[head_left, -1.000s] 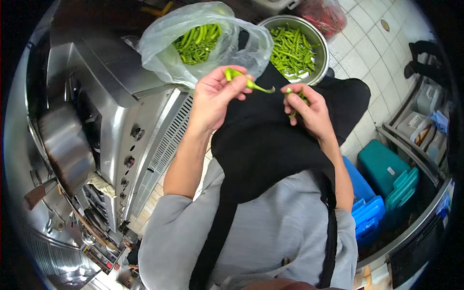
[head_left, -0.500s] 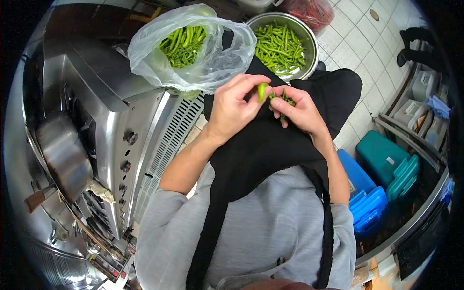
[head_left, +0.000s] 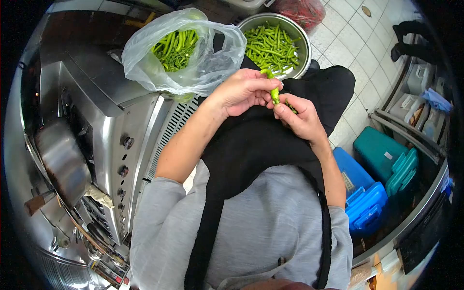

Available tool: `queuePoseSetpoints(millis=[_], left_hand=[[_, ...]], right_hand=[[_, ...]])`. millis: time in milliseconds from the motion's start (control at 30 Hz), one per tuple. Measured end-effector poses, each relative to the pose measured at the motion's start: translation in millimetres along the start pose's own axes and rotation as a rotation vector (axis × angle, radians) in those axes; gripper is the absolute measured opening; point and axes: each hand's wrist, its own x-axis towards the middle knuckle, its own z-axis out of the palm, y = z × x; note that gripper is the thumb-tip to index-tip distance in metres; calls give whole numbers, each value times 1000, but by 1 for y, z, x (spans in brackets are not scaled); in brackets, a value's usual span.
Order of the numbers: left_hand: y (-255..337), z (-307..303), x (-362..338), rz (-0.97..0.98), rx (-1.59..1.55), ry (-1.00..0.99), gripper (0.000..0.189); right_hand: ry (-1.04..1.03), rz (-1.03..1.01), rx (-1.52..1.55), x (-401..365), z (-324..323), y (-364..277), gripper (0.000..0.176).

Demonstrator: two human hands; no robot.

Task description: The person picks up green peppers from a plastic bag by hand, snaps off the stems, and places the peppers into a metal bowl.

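My left hand (head_left: 241, 92) and my right hand (head_left: 297, 116) meet over my black apron (head_left: 261, 145), both pinching one green pepper (head_left: 273, 91). The left fingers grip its upper part and the right thumb and forefinger hold its lower end. A few more green stems sit in my right palm. A clear plastic bag (head_left: 186, 48) full of green peppers rests just beyond my left hand. A steel bowl (head_left: 303, 46) with several trimmed green peppers stands on the floor past my hands.
A stainless steel oven (head_left: 111, 125) with knobs fills the left side, with a pot (head_left: 63, 159) on it. Teal (head_left: 386, 162) and blue (head_left: 362, 193) plastic boxes lie at the right on the tiled floor. A red bag (head_left: 304, 9) sits behind the bowl.
My hands were apart, the left holding the pepper alone. They came together and now both grip it, turned upright. The view shifted slightly.
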Motion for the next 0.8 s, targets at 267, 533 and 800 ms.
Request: queuePoseSetpoints(millis=[267, 533, 800], left_hand=[[-23, -32, 51, 51, 31, 124, 23], [-6, -51, -22, 789, 996, 613, 61], [-31, -152, -82, 640, 1720, 833, 55]], right_hand=[[31, -174, -99, 6, 6, 2, 19], [49, 150, 19, 23, 11, -6, 21], [-257, 34, -118, 120, 70, -37, 27]])
